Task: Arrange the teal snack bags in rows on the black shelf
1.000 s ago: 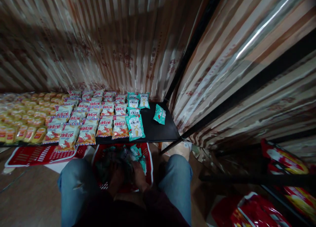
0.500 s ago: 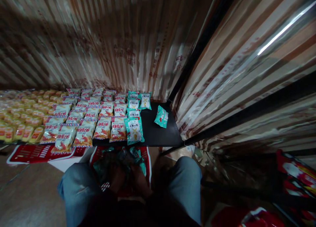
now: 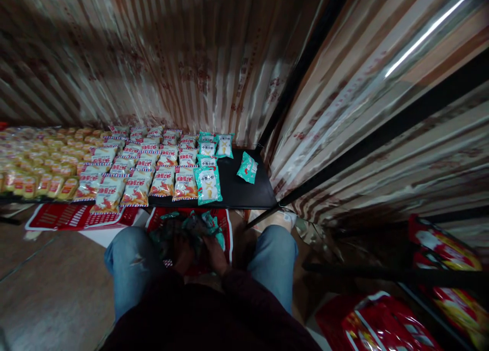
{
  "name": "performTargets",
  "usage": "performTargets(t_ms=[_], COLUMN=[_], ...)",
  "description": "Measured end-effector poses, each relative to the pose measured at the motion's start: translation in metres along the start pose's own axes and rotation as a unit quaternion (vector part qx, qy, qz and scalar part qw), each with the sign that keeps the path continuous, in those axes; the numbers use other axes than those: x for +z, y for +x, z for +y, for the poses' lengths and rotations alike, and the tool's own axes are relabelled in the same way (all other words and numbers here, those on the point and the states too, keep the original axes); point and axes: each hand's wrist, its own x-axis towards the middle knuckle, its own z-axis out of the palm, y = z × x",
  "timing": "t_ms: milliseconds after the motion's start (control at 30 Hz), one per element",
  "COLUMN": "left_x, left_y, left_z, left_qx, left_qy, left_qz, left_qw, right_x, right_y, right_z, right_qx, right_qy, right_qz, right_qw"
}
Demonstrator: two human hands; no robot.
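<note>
Between my knees (image 3: 273, 246), in the red basket (image 3: 230, 235), my left hand (image 3: 184, 254) and right hand (image 3: 216, 254) reach among the green bags (image 3: 219, 236), which lie ahead of and around my fingers. In this gloom I cannot tell whether those are spread or gripping. One single packet (image 3: 248, 167) lies beyond, on the black shelf (image 3: 248, 195).

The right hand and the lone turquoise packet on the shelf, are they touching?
Apart: the head view shows the black shelf between the right hand and this packet.
</note>
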Motion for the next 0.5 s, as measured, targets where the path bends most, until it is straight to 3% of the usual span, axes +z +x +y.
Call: performTargets(t_ms=[167,267,333,400,500], left_x=[-0.009,-0.014,-0.014,-0.011,-0.004], left_y=[-0.004,0.001,0.004,0.006,0.004], left_z=[0.007,0.001,-0.004,-0.008,-0.008], left_qx=[-0.024,-0.124,-0.182,-0.230,-0.264], left_qy=[0.010,-0.027,-0.052,-0.077,-0.105], left_qz=[0.005,0.103,0.152,0.147,0.117], left_qw=[1.000,0.987,0.970,0.959,0.952], right_x=[-0.015,-0.028,-0.034,-0.037,-0.036], right_y=[-0.003,-0.003,-0.001,0.001,0.003], right_z=[-0.010,-0.017,-0.015,-0.010,0.000], right_qx=[-0.022,-0.040,-0.004,0.058,0.090], right_qy=[-0.008,-0.014,-0.030,-0.047,-0.060], right_qz=[0.024,0.073,0.096,0.105,0.060], right_qw=[0.999,0.996,0.995,0.992,0.992])
